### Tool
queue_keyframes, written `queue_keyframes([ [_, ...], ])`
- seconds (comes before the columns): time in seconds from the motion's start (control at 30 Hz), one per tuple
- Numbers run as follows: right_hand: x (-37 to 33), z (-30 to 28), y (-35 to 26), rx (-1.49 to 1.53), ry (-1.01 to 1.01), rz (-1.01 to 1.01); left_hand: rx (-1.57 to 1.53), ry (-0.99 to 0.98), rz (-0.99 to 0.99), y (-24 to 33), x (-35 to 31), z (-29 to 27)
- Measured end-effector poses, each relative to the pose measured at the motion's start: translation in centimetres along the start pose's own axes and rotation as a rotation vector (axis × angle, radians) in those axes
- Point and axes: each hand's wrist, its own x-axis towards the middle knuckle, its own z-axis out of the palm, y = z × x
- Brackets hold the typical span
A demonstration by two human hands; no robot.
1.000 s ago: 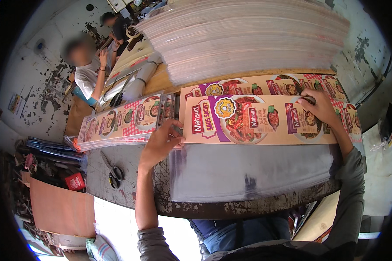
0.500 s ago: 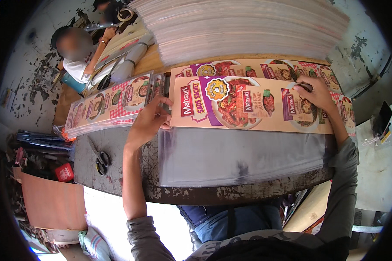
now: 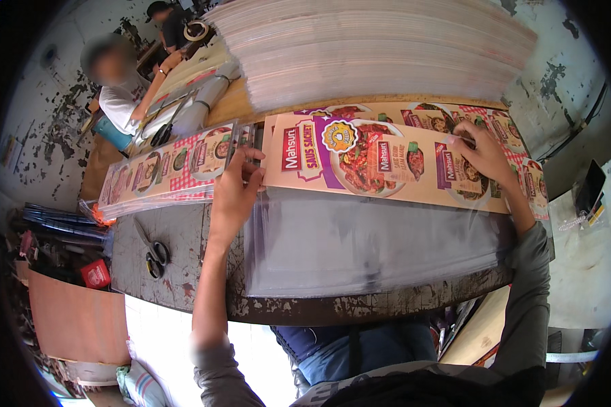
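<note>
A long printed cardboard strip [image 3: 433, 173] with food pictures on a peach ground is held between my hands, sloping down toward the right. My left hand [image 3: 236, 190] pinches its left end with thumb and fingers. Curled over its upper edge near the right end is my right hand [image 3: 480, 154]. Behind it, more printed strips [image 3: 417, 115] lie on the table, partly covered. A stack of clear plastic sleeves [image 3: 373, 237] lies in front, its back part hidden under the strip. To the left, a pile of printed strips in clear plastic [image 3: 166, 166] sits beside my left hand.
Black-handled scissors [image 3: 155, 254] lie on the scratched dark table [image 3: 190, 271]. A tall stack of pale sheets [image 3: 387, 51] rises at the back. At the far left, a person in a white shirt [image 3: 123, 98] works near plastic rolls; another person in dark clothes [image 3: 175, 27] is behind.
The strip has tilted, its left end rising a little and its right end dipping. Both hands keep their hold on it. The view has shifted slightly.
</note>
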Motion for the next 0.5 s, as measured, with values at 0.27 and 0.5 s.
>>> queue_keyframes([
  [0.27,0.3,0.2,0.0,0.201,-0.067,-0.019,-0.008,-0.217,-0.087,-0.4,-0.1,-0.6],
  [0.5,0.6,0.3,-0.3,0.233,-0.114,-0.047,0.063,-0.214,-0.094,-0.4,-0.3,-0.6],
])
